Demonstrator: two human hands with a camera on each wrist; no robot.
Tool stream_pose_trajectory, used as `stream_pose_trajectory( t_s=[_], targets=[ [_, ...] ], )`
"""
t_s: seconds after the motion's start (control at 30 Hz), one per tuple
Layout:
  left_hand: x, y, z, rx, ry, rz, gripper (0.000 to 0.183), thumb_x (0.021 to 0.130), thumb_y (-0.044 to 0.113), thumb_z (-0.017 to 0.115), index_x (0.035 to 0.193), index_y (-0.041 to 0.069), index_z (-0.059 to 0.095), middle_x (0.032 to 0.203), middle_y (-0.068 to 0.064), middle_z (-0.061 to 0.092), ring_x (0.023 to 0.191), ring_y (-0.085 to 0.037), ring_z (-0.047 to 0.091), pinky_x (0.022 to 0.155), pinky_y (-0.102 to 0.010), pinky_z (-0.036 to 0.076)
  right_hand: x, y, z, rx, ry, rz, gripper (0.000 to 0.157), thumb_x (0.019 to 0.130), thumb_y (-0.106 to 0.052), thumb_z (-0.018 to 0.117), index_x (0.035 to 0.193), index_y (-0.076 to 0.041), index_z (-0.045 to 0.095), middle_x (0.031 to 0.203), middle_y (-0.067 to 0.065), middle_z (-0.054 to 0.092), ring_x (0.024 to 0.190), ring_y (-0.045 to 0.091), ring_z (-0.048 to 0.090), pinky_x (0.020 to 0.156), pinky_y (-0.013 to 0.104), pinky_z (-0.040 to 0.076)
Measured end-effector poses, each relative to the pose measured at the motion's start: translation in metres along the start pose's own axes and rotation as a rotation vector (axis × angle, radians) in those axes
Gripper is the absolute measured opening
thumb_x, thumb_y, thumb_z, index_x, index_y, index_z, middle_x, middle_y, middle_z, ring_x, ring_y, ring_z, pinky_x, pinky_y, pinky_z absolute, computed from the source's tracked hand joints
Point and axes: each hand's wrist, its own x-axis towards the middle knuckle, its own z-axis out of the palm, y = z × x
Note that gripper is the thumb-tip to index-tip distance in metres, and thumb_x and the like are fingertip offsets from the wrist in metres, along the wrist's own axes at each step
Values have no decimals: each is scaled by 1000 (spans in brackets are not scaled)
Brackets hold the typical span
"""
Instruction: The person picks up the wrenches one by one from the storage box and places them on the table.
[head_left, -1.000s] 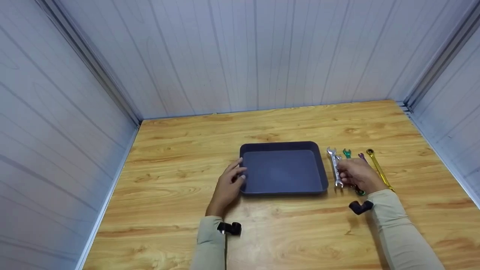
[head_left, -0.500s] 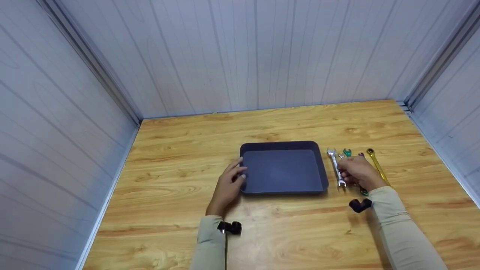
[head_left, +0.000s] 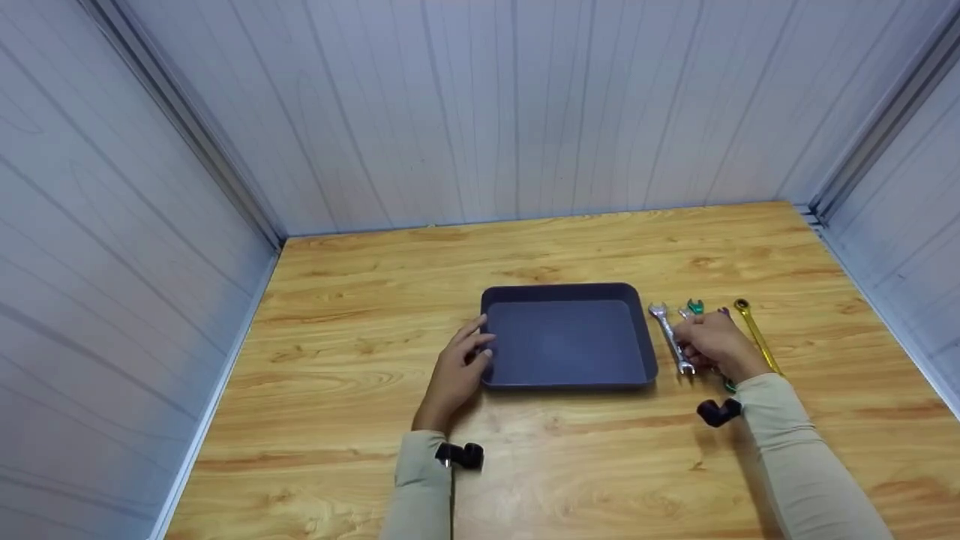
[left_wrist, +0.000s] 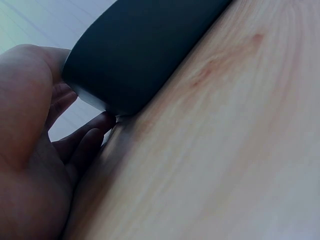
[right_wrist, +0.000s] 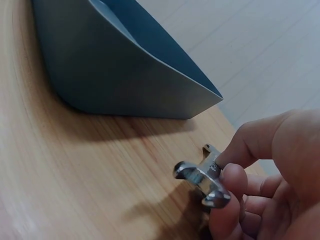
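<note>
My left hand holds the left side of a dark grey rectangular tray, with its fingertips at the rim. In the left wrist view, a digit reaches over the rim of the tray while other fingertips sit low by its outer wall. Just right of the tray, my right hand pinches a silver open-end wrench between thumb and fingers. The right wrist view shows the forked end of this wrench standing out from the fingertips, above the tabletop. My right hand partly hides the other wrenches.
Behind my right hand show a second silver wrench, a green wrench and a purple one. A yellow ratchet wrench lies farthest right. Pale panel walls stand around the wooden table.
The silver wrench has turned in my right hand: its far end swung left and nearer, its near end slightly right. My left hand and the tray have stayed put.
</note>
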Motion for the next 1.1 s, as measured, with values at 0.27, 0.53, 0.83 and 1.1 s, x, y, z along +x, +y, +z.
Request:
stream_pose_trajectory(
  t_s=[0.27,0.53,0.83,1.1],
  targets=[
    [-3,0,-1,1,2,-1,26,97,9,62,122,6,70,152,4,46,144,-19,36,118,-40,27,0,2,0,-24,-13,22,15,93,-14,56,80,-7,58,67,1,56,58,11,52,51,25,46],
    [-3,-1,-4,0,7,-1,26,97,9,63,122,7,70,152,3,47,143,-19,37,118,-39,28,1,1,-1,-1,-40,23,32,98,-12,56,122,9,59,74,1,61,62,8,56,54,23,51],
    [-7,-2,-7,-9,-6,2,28,99,9,60,125,4,68,154,2,45,144,-18,35,117,-39,30,2,3,1,35,-27,15,22,96,-5,59,113,9,61,71,1,61,61,7,58,55,22,54],
    [-6,-2,-8,-4,-1,12,28,98,8,61,125,4,68,154,0,45,144,-19,36,117,-40,30,1,5,3,49,1,-2,22,96,-5,59,112,10,62,73,1,62,63,7,60,57,23,57]
  ],
)
